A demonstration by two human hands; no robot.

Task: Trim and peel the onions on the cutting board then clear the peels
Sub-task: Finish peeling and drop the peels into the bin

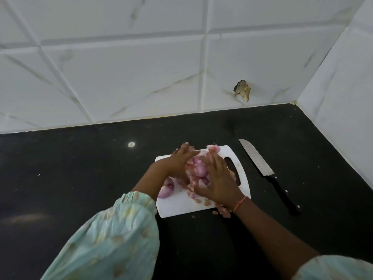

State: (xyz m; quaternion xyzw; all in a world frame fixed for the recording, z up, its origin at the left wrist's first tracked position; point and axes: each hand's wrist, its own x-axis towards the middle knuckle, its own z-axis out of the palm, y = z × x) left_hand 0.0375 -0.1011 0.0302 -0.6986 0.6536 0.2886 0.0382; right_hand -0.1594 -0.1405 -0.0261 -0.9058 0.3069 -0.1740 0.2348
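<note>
A white cutting board (177,207) lies on the black counter. On it, a heap of pink onion peels (192,185) with a peeled purple onion (199,169) in its middle sits between my two hands. My left hand (178,162) cups the heap from the left, fingers fairly straight. My right hand (217,178) presses against it from the right, fingers extended. Another peeled onion (166,188) lies at the board's left edge, partly behind my left wrist. A few peels (221,211) have spilled off the board's near right corner.
A knife (268,174) with a black handle lies on the counter (80,178) just right of the board, blade pointing away. White tiled walls rise behind and to the right. A hole in the tile (242,90) shows above the counter.
</note>
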